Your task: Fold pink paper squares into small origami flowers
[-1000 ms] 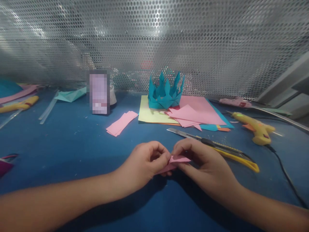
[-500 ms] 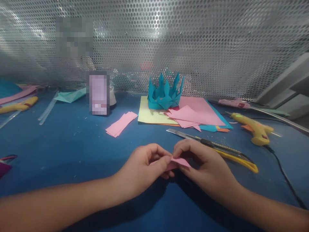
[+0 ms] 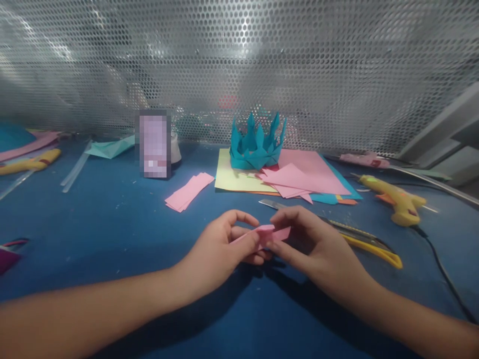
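Observation:
A small folded pink paper piece [image 3: 270, 234] is pinched between both hands just above the blue table [image 3: 112, 224]. My left hand [image 3: 220, 249] grips its left end with thumb and fingers curled. From the right, my right hand [image 3: 314, 244] closes its fingertips on the other end. A yellow utility knife [image 3: 359, 239] with its blade out lies just behind my right hand.
A teal paper crown [image 3: 256, 144] stands on a stack of coloured sheets [image 3: 310, 172] at the back. Pink paper strips [image 3: 189, 191] lie mid-table. A yellow glue gun [image 3: 396, 199] with its black cord rests at right; another lies far left. Perforated metal screen [image 3: 239, 65] behind.
Both hands have lifted slightly and moved a little away from me with the pink piece, and the piece has turned in my fingers so a narrower folded edge shows.

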`<state>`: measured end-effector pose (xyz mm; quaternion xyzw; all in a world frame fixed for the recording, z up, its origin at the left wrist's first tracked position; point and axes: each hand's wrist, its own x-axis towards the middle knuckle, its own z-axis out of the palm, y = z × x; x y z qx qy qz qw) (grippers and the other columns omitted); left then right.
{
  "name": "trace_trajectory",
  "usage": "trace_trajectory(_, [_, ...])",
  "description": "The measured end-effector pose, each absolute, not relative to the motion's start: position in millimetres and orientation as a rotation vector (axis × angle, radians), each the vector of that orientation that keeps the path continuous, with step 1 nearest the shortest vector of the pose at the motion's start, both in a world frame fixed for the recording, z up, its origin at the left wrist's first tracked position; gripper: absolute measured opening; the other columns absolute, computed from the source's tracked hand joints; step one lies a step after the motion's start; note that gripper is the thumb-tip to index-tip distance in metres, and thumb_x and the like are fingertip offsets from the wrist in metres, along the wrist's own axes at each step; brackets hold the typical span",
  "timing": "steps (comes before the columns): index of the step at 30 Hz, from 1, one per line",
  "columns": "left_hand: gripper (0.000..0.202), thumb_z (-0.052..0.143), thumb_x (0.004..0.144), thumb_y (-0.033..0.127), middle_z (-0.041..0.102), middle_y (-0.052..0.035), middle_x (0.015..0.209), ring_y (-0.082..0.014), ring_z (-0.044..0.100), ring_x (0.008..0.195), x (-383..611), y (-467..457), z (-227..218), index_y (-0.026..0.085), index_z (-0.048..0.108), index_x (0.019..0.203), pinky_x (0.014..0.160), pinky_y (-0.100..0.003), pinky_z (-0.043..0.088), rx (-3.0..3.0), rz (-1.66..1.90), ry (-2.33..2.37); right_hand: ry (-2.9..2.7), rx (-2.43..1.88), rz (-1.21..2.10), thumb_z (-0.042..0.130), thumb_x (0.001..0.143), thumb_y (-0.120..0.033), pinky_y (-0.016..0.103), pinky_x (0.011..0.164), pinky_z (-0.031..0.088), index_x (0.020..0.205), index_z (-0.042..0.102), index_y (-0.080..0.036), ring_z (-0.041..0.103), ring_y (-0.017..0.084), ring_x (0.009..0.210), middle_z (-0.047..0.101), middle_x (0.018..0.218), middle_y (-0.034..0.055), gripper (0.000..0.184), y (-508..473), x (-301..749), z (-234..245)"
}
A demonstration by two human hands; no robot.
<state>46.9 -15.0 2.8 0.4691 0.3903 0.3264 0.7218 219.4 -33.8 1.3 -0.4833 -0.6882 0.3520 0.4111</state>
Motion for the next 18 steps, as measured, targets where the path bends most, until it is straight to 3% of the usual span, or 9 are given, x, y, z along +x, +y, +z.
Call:
trace_trajectory(3, [0.02, 0.06, 0.084, 0.022, 0.068, -0.0014, 0.073, -0.0122, 0.066, 0.07, 46.7, -15.1, 3.7, 0.016, 0.046, 0.096, 0.069, -0.026, 0.053, 1.017, 0.735, 0.881, -1.769, -1.233, 0.831, 0.062, 0.078, -0.028, 0.029, 0.057, 0.051, 0.082, 0.053, -0.021, 0.059, 0.015, 0.065, 0.057, 0.076, 0.0, 0.011, -33.0, 220.8, -0.3])
trace_trajectory(8, [0.02, 0.059, 0.084, 0.024, 0.07, -0.0074, 0.087, -0.0122, 0.066, 0.076, 47.9, -16.1, 4.3, 0.012, 0.055, 0.101, 0.071, -0.023, 0.052, 1.029, 0.695, 0.89, -1.935, -1.177, 0.555, 0.057, 0.076, -0.01, 0.027, 0.061, 0.047, 0.072, 0.054, -0.02, 0.056, 0.013, 0.068, 0.057, 0.073, -0.0008, 0.011, -34.4, 222.5, 2.8])
trace_trajectory(18, [0.022, 0.064, 0.079, 0.026, 0.071, -0.0068, 0.086, -0.0124, 0.065, 0.076, 46.8, -17.2, 3.4, 0.012, 0.061, 0.096, 0.073, -0.025, 0.052, 1.011, 0.735, 0.903, -2.095, -1.109, 0.246, 0.057, 0.075, -0.005, 0.025, 0.066, 0.048, 0.077, 0.066, -0.02, 0.058, 0.014, 0.075, 0.059, 0.081, 0.0018, 0.017, -33.2, 227.3, 2.2])
